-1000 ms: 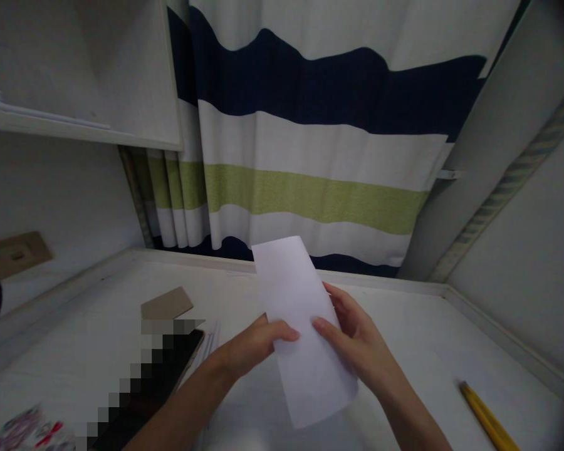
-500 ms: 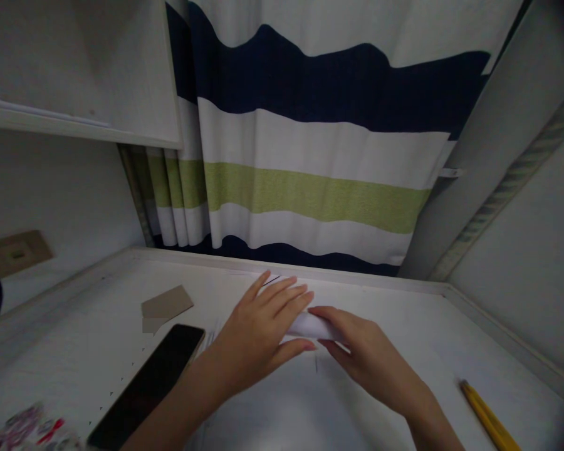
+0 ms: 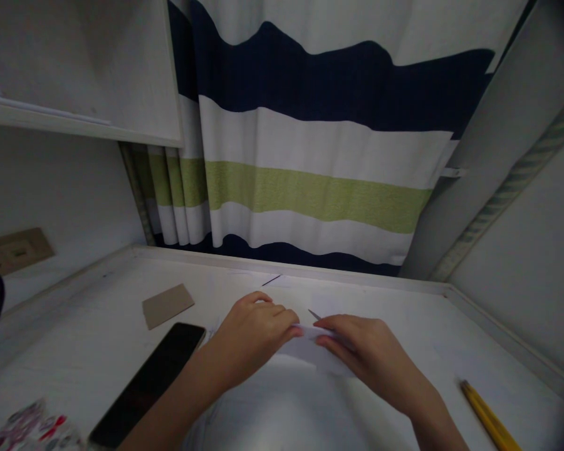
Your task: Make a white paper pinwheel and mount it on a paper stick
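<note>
My left hand (image 3: 263, 332) has its fingers curled and pinches the left end of a folded piece of white paper (image 3: 305, 349) between thumb and fingers. On the other end, my right hand (image 3: 361, 347) grips the same paper between thumb and forefinger. A thin grey pointed tip (image 3: 314, 314) shows just beyond the right fingers; whether that hand holds it or it lies behind, I cannot tell. Below both hands lies a larger white sheet (image 3: 282, 407) on the white desk (image 3: 395, 313).
A black phone (image 3: 145, 388) lies left of my left forearm, with a grey-brown card (image 3: 168, 305) behind it. A patterned red-and-white item (image 3: 42, 429) is at front left, a slim yellow tool (image 3: 489, 413) at right. A striped curtain (image 3: 310, 194) hangs behind the desk.
My left hand has gone from fingers stretched over the rolled or folded paper to a curled pinch on its edge. The paper now shows a flatter face, tilted downward.
</note>
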A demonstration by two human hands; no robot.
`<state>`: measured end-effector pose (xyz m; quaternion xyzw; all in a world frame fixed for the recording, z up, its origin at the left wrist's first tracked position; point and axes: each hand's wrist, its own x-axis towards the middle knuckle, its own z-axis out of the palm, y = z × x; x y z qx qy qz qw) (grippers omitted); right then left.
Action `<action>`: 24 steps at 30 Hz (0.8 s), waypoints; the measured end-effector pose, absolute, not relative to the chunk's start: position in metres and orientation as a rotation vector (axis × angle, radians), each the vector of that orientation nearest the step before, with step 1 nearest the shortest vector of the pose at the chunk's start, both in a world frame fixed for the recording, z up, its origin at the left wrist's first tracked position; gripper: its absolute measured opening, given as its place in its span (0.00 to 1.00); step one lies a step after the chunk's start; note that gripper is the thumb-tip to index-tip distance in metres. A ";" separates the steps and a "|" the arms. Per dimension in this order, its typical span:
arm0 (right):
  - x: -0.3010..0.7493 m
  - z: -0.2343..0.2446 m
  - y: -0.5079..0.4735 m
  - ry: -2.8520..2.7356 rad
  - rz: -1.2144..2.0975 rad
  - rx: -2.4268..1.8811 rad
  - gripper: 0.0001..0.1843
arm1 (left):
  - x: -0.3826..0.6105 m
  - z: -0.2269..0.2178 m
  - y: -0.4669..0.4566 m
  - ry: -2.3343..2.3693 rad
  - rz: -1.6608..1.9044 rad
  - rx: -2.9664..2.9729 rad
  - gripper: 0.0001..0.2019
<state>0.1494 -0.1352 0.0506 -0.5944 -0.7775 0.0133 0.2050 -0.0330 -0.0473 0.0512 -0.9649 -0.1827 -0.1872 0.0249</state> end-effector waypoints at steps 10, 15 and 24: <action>0.143 0.047 -0.132 -2.229 0.016 -1.725 0.10 | -0.022 0.046 -0.055 -0.465 -0.483 -2.879 0.08; 0.138 0.048 -0.133 -2.211 -0.011 -1.676 0.11 | -0.020 0.045 -0.060 -0.473 -0.517 -2.792 0.09; 0.131 0.045 -0.133 -2.162 -0.050 -1.725 0.08 | -0.017 0.041 -0.060 -0.408 -0.543 -2.678 0.05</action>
